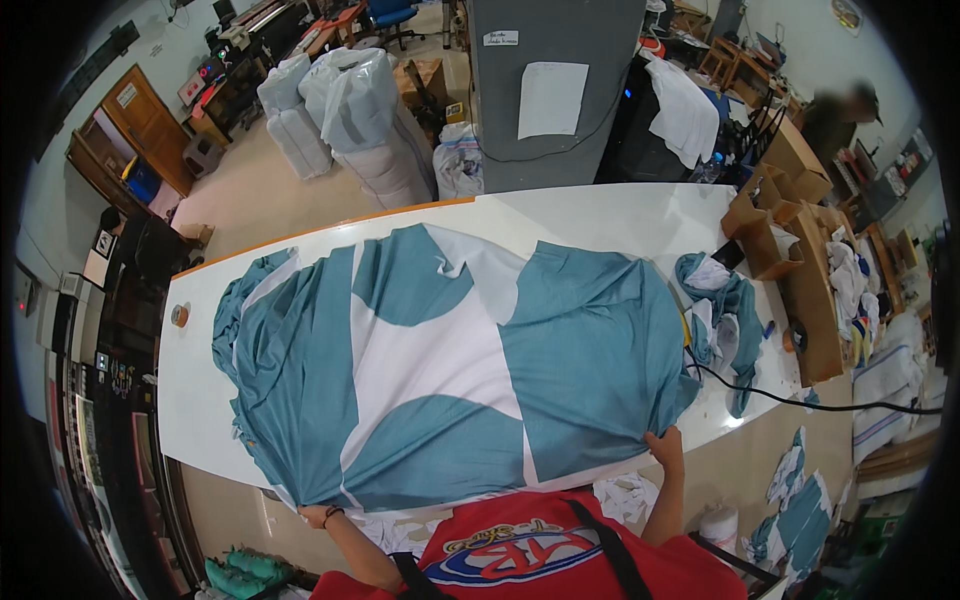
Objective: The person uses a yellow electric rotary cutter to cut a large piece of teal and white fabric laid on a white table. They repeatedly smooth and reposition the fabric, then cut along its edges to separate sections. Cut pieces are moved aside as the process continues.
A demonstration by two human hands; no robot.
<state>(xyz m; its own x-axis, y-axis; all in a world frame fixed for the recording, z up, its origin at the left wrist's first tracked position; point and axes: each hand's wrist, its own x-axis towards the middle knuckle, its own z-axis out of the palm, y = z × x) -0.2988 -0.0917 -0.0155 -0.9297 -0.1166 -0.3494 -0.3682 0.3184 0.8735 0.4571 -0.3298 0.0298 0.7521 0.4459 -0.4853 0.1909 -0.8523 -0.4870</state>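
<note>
A large sheet of teal and white fabric is spread, wrinkled, over a white worktable. My left hand grips its near edge toward the left, with a dark band round the wrist. My right hand holds the near right corner. A crumpled bundle of teal and white pieces lies at the table's right end, beside a black cable. A small tape roll sits near the left end.
Cardboard boxes stand at the right, wrapped bales and a grey column beyond the table. A co-worker is at the upper right. Fabric scraps lie on the floor at lower right; dark machinery lines the left.
</note>
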